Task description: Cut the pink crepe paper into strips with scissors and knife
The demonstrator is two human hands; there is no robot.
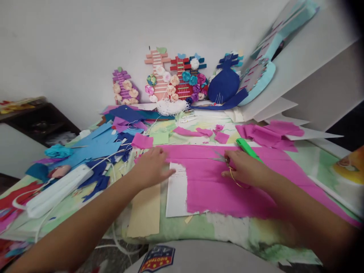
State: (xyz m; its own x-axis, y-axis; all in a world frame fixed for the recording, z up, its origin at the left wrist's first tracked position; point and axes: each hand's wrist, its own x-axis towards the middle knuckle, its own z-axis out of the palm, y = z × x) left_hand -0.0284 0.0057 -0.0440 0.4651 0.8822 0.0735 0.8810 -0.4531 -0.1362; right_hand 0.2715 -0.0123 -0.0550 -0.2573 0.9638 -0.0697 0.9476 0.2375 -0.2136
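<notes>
The pink sheet [224,189] lies flat in the middle of the surface [196,229], and it reaches far over to the right. A white board [176,197] sticks out from under its left side. The left hand [152,167] is at the left end of the sheet. Its thumb is spread wide from the other fingers, and they hold nothing that I can see. The right hand [244,167] has its fingers around the scissors [219,156]. The blades point left, a little apart, over the far part of the sheet. A green cutter [247,147] is just beside the right hand, on its far side. A tan card [145,212] lies near the left arm. Pink scraps [263,134] lie on the far right. On the left is a white power strip [59,191]. A blue lute [224,85] leans at the far wall [85,49].
</notes>
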